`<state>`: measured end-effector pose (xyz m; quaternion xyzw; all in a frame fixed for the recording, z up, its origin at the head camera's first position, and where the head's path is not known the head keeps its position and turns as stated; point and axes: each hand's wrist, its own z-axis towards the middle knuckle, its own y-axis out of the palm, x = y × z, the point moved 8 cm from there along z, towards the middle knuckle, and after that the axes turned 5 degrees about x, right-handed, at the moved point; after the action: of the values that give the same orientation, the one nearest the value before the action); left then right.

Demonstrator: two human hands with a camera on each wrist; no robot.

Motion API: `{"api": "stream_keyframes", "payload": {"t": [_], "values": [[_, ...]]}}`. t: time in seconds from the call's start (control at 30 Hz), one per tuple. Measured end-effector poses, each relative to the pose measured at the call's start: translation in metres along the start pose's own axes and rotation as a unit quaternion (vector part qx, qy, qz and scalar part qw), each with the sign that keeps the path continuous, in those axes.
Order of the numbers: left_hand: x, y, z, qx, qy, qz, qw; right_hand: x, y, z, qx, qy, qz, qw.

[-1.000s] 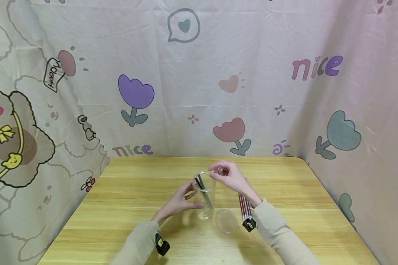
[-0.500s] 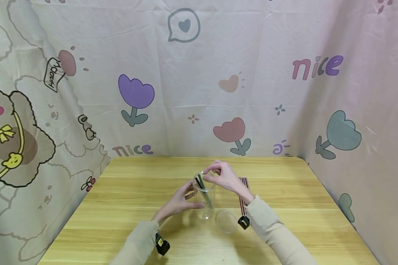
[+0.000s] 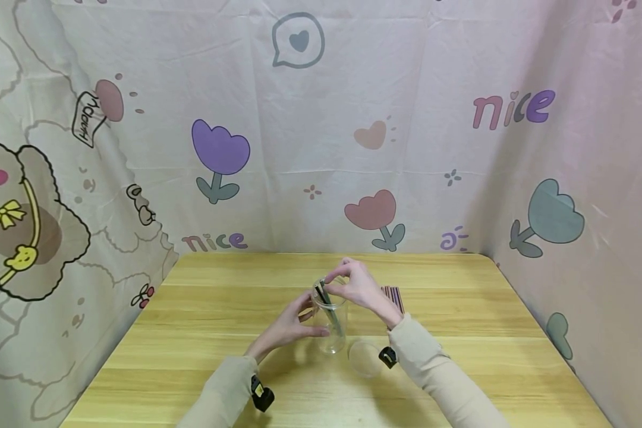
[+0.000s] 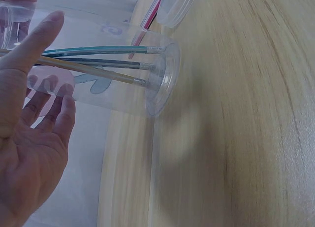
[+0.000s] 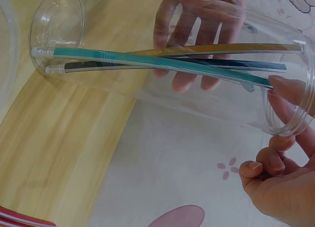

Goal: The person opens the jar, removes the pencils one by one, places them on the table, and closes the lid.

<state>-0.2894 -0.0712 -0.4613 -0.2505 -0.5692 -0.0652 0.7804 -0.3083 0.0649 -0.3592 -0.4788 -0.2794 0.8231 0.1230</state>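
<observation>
On the wooden table (image 3: pixel 219 315), from left to right: the left hand (image 3: pixel 286 326) grasps a clear, open-topped jar (image 3: pixel 340 312), thumb in front and fingers curved round the far wall, keeping it upright near the middle of the table. Within the jar lean three pencils, an ochre pencil (image 5: pixel 226 48), a dark pencil (image 5: pixel 106 65) and a teal pencil (image 5: pixel 147 63), pale-tipped ends at the base; the teal and dark ones cross. At the mouth, the right hand (image 3: pixel 359 288) pinches the upper end of the teal pencil between thumb and index finger, its other fingers curled outside the rim. The step in hand is judged to be the handling of this one pencil: any movement should follow the pencil's own length, and the left hand should brace the jar without squeezing, since a thin wall may flex and a sideways pull could snag the crossing pencil. Right of the jar lies a clear round lid (image 3: pixel 362 359); farther right, partly hidden by the right forearm, lie striped pencils (image 3: pixel 393 296).
</observation>
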Motion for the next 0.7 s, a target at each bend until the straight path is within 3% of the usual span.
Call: {"api": "stream_keyframes", "payload": {"t": [0.3,0.7], "values": [[-0.0007,0.0002,0.001,-0.004,0.004,-0.002,1.0,-0.0063,0.0023,0.0026,0.013,-0.028,-0.03,0.9991],[-0.0016,-0.0013,0.0005,-0.001,0.002,-0.005,1.0,-0.0076,0.0049,0.0051,0.023,-0.023,-0.043,0.9985]]}}
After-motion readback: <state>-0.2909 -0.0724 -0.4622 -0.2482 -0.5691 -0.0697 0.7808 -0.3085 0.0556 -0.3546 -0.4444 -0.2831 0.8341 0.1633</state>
